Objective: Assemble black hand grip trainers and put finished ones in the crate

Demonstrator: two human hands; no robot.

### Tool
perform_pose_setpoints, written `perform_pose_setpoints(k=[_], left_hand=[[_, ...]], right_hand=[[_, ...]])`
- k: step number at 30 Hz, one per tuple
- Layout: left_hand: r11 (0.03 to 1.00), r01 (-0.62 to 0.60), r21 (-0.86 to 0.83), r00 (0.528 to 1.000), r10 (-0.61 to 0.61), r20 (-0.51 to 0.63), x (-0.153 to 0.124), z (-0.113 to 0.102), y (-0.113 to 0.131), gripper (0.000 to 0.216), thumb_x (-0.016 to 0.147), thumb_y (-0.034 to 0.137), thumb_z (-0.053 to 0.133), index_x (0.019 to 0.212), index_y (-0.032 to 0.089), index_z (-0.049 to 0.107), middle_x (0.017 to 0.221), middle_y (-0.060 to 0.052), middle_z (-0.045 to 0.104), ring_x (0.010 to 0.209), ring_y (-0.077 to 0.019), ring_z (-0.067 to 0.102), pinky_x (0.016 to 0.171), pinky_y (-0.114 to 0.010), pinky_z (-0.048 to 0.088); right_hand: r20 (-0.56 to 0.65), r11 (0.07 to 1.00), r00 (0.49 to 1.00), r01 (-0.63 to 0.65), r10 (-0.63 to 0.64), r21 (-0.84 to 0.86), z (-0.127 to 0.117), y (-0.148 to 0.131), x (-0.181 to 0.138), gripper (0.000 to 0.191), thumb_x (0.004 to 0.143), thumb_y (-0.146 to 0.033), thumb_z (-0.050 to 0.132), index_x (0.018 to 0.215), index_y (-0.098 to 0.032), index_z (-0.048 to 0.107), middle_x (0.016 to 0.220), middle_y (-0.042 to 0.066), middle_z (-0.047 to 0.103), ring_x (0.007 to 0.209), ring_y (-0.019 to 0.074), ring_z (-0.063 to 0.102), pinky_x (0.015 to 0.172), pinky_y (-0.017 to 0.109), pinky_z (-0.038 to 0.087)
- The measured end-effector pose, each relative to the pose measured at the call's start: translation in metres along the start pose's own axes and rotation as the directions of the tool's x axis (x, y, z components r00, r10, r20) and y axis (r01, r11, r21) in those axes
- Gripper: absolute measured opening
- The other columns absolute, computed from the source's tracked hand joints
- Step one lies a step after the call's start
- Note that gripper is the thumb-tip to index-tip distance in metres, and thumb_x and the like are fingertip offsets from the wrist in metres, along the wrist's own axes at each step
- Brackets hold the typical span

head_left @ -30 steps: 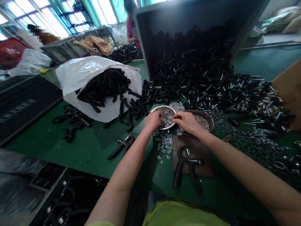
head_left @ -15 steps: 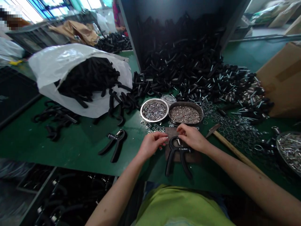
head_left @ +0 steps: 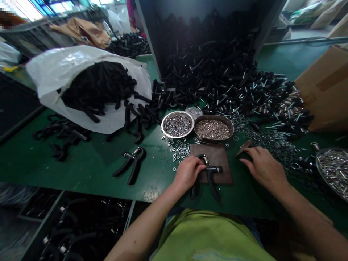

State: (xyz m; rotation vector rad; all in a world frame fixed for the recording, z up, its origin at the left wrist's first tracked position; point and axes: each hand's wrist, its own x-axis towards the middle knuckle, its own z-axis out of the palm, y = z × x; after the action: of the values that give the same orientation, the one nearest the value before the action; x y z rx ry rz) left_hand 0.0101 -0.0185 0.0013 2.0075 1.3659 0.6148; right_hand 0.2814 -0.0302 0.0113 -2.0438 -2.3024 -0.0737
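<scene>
A black hand gripper (head_left: 211,174) with a spring at its top lies on a brown pad (head_left: 223,156) near the table's front edge. My left hand (head_left: 188,174) is closed over the gripper's left handle. My right hand (head_left: 263,169) rests to the right of the pad, its fingers curled over the handle of a hammer whose head (head_left: 244,146) pokes out just beyond the fingertips. Behind the pad stand a round steel bowl (head_left: 163,127) of small washers and an oval steel dish (head_left: 232,127) of tiny metal parts.
Loose washers (head_left: 179,148) lie left of the pad, rings (head_left: 274,145) to its right. A second hand gripper (head_left: 132,164) lies further left. Behind are a white bag (head_left: 54,65) and a grey bin (head_left: 152,36) of black handles, a cardboard box (head_left: 323,90) and a metal tray (head_left: 318,159).
Both hands left the steel bowls and came back to the pad. The left hand closed on the hand gripper; the right hand then moved right onto the hammer handle.
</scene>
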Motion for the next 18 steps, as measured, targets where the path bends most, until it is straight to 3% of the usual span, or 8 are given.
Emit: perform_pose_setpoints(k=[2,4,7,9,12,14,16,18], left_hand=[[0.994,-0.055,0.094,0.998,0.056,-0.011,0.000,0.004,0.000,0.009,0.084,0.025,0.059,0.079,0.019,0.062,0.080,-0.002,0.062,0.078,-0.0161,0.057,0.069,-0.026,0.043],[0.962,-0.152,0.227,0.988,0.154,0.010,-0.001,0.006,-0.001,0.011,0.086,0.026,0.056,0.081,0.019,0.062,0.082,-0.003,0.062,0.079,-0.0171,0.056,0.068,-0.027,0.042],[0.874,-0.302,0.382,0.953,0.293,0.082,-0.005,0.008,-0.001,0.015,0.090,0.026,0.049,0.083,0.019,0.061,0.081,-0.004,0.061,0.079,-0.0180,0.054,0.066,-0.027,0.040],[0.852,-0.324,0.410,0.944,0.320,0.082,-0.008,0.008,-0.001,0.018,0.091,0.026,0.047,0.083,0.020,0.061,0.080,-0.004,0.061,0.077,-0.0179,0.053,0.064,-0.027,0.038],[0.867,-0.289,0.406,0.953,0.301,0.036,-0.009,0.009,0.000,0.021,0.092,0.029,0.046,0.080,0.020,0.061,0.078,-0.004,0.061,0.075,-0.0174,0.052,0.061,-0.027,0.036],[0.869,-0.272,0.414,0.958,0.287,0.028,-0.009,0.010,0.000,0.023,0.092,0.031,0.046,0.079,0.020,0.060,0.077,-0.003,0.060,0.074,-0.0168,0.052,0.060,-0.026,0.036],[0.866,-0.254,0.431,0.964,0.263,0.039,-0.008,0.010,0.001,0.024,0.092,0.033,0.046,0.079,0.020,0.061,0.077,-0.003,0.060,0.075,-0.0163,0.052,0.061,-0.026,0.038],[0.873,-0.231,0.430,0.971,0.231,0.051,-0.008,0.010,0.002,0.023,0.092,0.034,0.046,0.080,0.021,0.061,0.079,-0.003,0.061,0.078,-0.0161,0.053,0.063,-0.025,0.040]], right_hand=[[0.019,0.981,0.990,-0.136,0.140,-0.142,0.011,0.026,-0.021,0.034,0.087,-0.044,0.047,0.102,-0.015,0.055,0.093,0.016,0.059,0.087,0.0305,0.055,0.066,0.038,0.044],[0.031,0.962,0.975,-0.213,0.221,-0.172,0.020,0.040,-0.036,0.037,0.088,-0.046,0.042,0.101,-0.014,0.054,0.088,0.016,0.059,0.084,0.0312,0.056,0.064,0.040,0.045],[0.034,0.952,0.956,-0.288,0.293,-0.101,0.022,0.042,-0.041,0.036,0.091,-0.042,0.033,0.103,-0.013,0.053,0.090,0.018,0.061,0.085,0.0325,0.059,0.063,0.041,0.045],[0.062,0.951,0.950,-0.308,0.306,0.018,0.010,0.031,-0.036,0.037,0.092,-0.040,0.031,0.107,-0.014,0.053,0.096,0.017,0.063,0.084,0.0311,0.062,0.062,0.040,0.046],[0.118,0.899,0.971,-0.236,0.207,0.368,-0.015,0.000,-0.027,0.038,0.094,-0.035,0.029,0.122,-0.018,0.048,0.097,0.011,0.067,0.077,0.0235,0.065,0.065,0.035,0.050],[0.084,0.828,0.993,-0.113,0.080,0.550,-0.025,-0.023,-0.022,0.041,0.095,-0.032,0.028,0.131,-0.021,0.044,0.106,0.009,0.067,0.089,0.0205,0.066,0.076,0.034,0.052],[0.055,0.793,0.997,0.003,-0.046,0.609,-0.026,-0.042,-0.017,0.041,0.094,-0.030,0.031,0.133,-0.024,0.044,0.121,0.007,0.062,0.106,0.0201,0.061,0.090,0.036,0.048],[0.085,0.778,0.989,0.040,-0.119,0.626,-0.021,-0.050,-0.016,0.041,0.093,-0.030,0.034,0.131,-0.026,0.047,0.127,0.006,0.058,0.112,0.0215,0.057,0.096,0.039,0.045]])
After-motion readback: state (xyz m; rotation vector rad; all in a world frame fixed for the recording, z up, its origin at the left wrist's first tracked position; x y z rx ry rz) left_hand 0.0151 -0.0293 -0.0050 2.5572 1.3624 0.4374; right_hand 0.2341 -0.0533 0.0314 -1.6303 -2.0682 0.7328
